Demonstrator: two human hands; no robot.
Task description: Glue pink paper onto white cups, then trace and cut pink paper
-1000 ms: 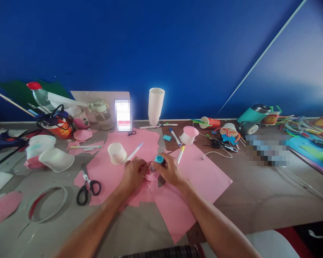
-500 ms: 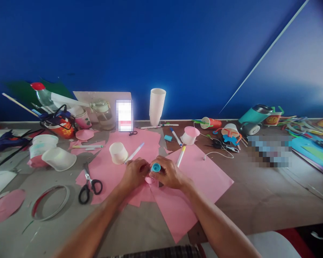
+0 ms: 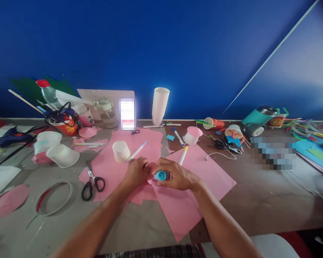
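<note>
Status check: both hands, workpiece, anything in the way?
Right hand gripping blue tube. Left hand at small pink piece, grip partly hidden. Cup and marker beyond hands, nothing between tube and piece.

The right fingers [image 3: 163,166] hide much of the blue tube [image 3: 161,175].

Facing a deep blue wall [image 3: 140,46], crossed by a slanting pale strip [image 3: 282,42] and brightening toward the right. Showing a tabletop [image 3: 258,200] below, grey at left and brown at right.
</note>
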